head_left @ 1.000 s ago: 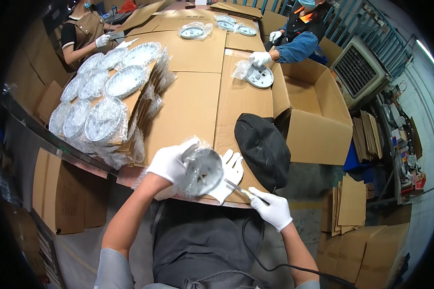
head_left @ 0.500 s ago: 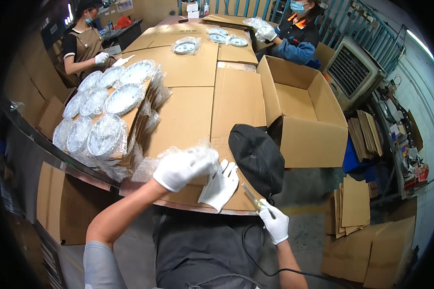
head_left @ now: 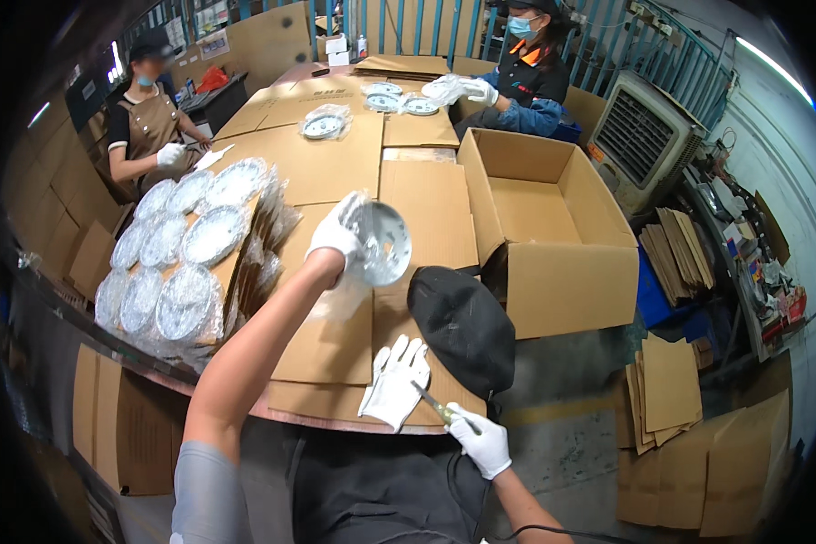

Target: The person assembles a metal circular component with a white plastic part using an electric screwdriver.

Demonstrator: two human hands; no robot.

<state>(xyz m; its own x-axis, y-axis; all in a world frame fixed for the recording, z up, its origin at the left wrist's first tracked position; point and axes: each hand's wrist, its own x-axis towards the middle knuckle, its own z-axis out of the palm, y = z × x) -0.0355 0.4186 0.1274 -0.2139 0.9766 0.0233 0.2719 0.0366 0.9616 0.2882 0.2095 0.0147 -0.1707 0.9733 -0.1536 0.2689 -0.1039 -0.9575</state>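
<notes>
We hold a round grey disc (head_left: 388,238) up over the cardboard (head_left: 322,349), our gloved left hand (head_left: 337,228) closed around its left edge, with clear wrap (head_left: 342,299) hanging below. Our right hand (head_left: 480,446) is curled about the handle of a slim tool (head_left: 435,405) at the table's near edge, its tip beside a loose glove (head_left: 395,383). Beyond the glove we see a black bag (head_left: 465,331), near an open box (head_left: 567,292); wrapped discs (head_left: 188,295) stand stacked on our left.
</notes>
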